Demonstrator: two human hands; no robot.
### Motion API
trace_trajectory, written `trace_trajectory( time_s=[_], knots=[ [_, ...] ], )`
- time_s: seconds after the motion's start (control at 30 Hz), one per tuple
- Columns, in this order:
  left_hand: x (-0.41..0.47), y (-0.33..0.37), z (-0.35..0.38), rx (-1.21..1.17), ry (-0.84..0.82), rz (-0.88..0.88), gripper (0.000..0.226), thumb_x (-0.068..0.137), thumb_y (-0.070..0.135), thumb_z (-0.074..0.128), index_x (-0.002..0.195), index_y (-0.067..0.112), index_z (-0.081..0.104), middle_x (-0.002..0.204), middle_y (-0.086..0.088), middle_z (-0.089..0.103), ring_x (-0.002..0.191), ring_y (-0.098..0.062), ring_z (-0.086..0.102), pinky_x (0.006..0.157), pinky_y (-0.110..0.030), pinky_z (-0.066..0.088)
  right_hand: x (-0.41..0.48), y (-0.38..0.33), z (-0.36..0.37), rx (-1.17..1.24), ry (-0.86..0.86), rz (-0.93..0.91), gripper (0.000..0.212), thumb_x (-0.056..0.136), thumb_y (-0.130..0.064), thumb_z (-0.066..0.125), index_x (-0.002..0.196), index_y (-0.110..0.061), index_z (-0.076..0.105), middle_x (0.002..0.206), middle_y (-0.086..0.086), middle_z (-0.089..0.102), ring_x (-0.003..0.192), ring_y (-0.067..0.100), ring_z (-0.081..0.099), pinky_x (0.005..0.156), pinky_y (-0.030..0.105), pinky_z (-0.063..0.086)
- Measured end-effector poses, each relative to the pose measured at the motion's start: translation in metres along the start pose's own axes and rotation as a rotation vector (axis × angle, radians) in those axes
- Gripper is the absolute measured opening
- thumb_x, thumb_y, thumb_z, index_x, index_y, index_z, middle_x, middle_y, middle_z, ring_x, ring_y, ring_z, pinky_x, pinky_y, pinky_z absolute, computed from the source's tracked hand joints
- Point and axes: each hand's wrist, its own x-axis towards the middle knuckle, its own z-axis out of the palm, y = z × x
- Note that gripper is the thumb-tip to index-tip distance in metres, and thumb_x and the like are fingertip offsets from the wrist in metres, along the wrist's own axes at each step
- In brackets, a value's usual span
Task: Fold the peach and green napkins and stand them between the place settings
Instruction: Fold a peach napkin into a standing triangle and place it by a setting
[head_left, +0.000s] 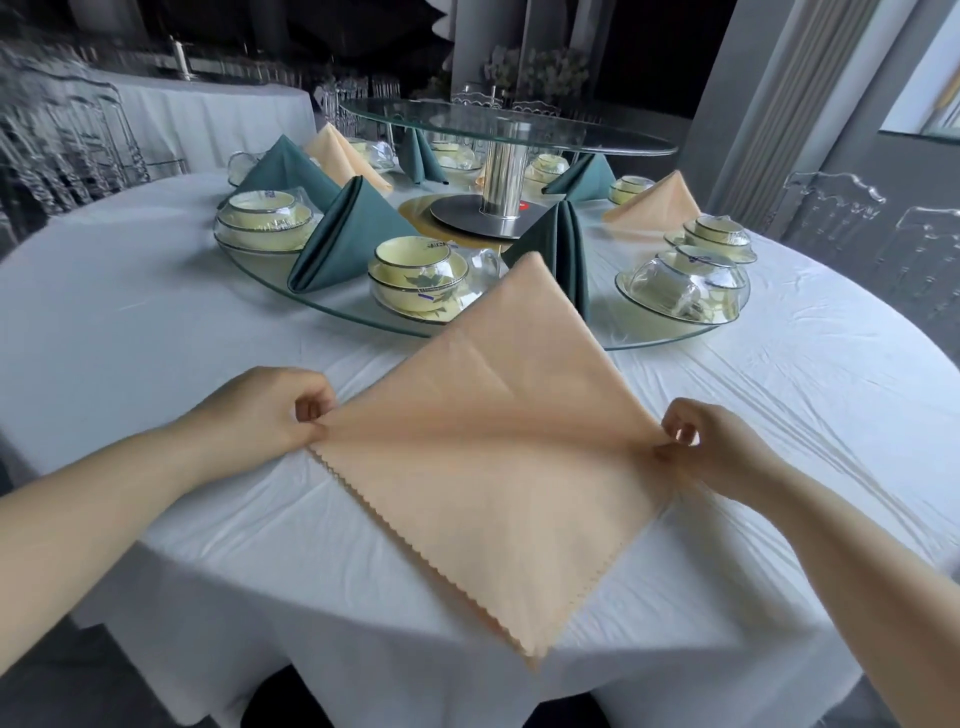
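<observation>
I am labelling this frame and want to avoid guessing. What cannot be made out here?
Head view:
- Side corners of the peach napkin: hidden inside the pinching left hand and right hand.
- Lower part of the green napkin behind it: covered by its far corner.
- Far place settings: partly behind the steel post.

Hands: two, the left hand (270, 410) and the right hand (722, 452).
Peach napkins (493, 441): three, one spread out and two folded.
Green napkins (348, 234): five, all folded.
Wrapped bowl sets (415, 275): at least seven; the far ones are too small to count surely.
Glass turntables (332, 304): two, one low and one raised.
Desks (156, 312): two, both with white cloth.
Clear chairs (831, 208): two at the right; those at the left are too blurred to count.
</observation>
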Motion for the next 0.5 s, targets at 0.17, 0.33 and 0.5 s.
trace_trajectory(
  time_s=[0.17,0.33,0.5],
  knots=[
    [-0.017,-0.015,0.007,0.065,0.059,0.260,0.027,0.065,0.006,0.056,0.078,0.030,0.054,0.088,0.033,0.054,0.076,0.014,0.049,0.070,0.001,0.032,-0.013,0.012,0.006,-0.054,0.085,-0.139,0.051,0.074,0.012,0.056,0.058,-0.034,0.042,0.067,-0.009,0.050,0.078,0.018,0.043,0.061,0.018,0.029],
    [-0.019,-0.013,0.004,0.008,0.071,0.221,0.025,0.066,0.031,0.042,0.078,0.045,0.059,0.086,0.041,0.055,0.077,0.020,0.050,0.072,0.002,0.034,-0.017,0.009,0.008,-0.059,0.106,-0.159,0.055,0.074,0.014,0.055,0.059,-0.038,0.041,0.070,-0.006,0.051,0.079,0.019,0.043,0.066,0.024,0.025],
    [-0.018,0.031,0.010,-0.208,0.163,0.074,0.020,0.076,0.019,0.053,0.081,0.030,0.069,0.091,0.012,0.065,0.085,0.016,0.049,0.077,0.009,0.026,-0.029,0.003,0.003,-0.062,0.097,-0.136,0.048,0.077,0.007,0.054,0.059,-0.037,0.048,0.082,-0.003,0.062,0.088,0.021,0.047,0.075,0.025,0.031]
  ],
)
